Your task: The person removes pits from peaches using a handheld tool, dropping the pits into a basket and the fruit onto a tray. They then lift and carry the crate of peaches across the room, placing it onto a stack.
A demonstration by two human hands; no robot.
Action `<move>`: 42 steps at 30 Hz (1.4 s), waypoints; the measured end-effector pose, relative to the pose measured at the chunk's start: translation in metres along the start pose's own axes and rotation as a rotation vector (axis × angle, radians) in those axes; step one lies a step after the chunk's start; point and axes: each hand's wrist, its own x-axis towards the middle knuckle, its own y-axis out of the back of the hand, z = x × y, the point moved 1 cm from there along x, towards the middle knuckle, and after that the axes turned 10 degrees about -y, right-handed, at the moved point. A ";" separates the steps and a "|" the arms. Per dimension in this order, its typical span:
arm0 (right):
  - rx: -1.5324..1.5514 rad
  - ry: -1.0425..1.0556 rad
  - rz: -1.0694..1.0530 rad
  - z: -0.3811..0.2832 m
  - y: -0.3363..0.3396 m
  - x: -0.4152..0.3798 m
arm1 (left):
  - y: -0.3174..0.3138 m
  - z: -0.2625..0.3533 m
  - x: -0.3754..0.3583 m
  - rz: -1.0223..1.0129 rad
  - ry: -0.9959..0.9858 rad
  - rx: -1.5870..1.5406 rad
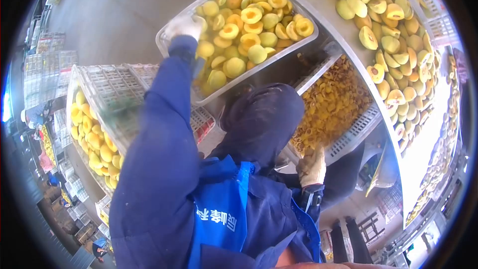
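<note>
My left hand (183,27), in a pale glove, is at the far left corner of a white plastic tub (179,69) full of halved yellow peaches (249,25). Motion smears its fingers, so neither their closure nor any grip on the rim can be made out. Low on the right, my right hand (312,168), also gloved, has its fingers curled closed beside the near end of a crate (356,129). Small brown-yellow scraps (331,102), which look like peach pits and cores, fill that crate. What the right fingers hold, if anything, is hidden.
A metal worktable (343,40) piled with peach halves (393,45) runs along the right. Left of me, a white slatted crate (107,87) stands beside more yellow fruit (92,129). My knee (269,114) is between the tub and the scrap crate. Other people work far left.
</note>
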 end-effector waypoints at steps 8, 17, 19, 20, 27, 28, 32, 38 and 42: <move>-0.028 -0.075 0.101 0.001 -0.011 -0.005 | -0.049 0.064 0.074 0.342 -0.448 -0.086; -0.066 -0.044 0.160 -0.003 -0.040 -0.016 | 0.010 0.082 0.024 -0.063 -0.627 0.031; -0.115 0.031 0.147 -0.005 -0.047 -0.019 | 0.043 0.106 0.009 -0.133 -0.586 0.103; -0.148 0.020 0.138 -0.006 -0.047 -0.022 | 0.023 0.119 0.008 0.066 -0.660 0.079; -0.172 -0.012 0.278 0.005 -0.043 -0.018 | -0.007 0.266 -0.017 0.013 -1.027 -0.224; -0.188 0.012 0.260 0.004 -0.040 -0.025 | -0.017 0.261 -0.018 0.081 -1.032 -0.283; -0.042 0.030 0.229 0.006 -0.008 -0.012 | -0.052 0.222 -0.003 0.345 -1.056 -0.418; -0.109 -0.035 0.242 -0.002 -0.017 -0.002 | 0.017 0.235 0.014 0.060 -0.970 -0.334; -0.205 -0.044 0.235 -0.006 -0.028 0.009 | -0.039 0.272 0.017 0.228 -0.888 -0.273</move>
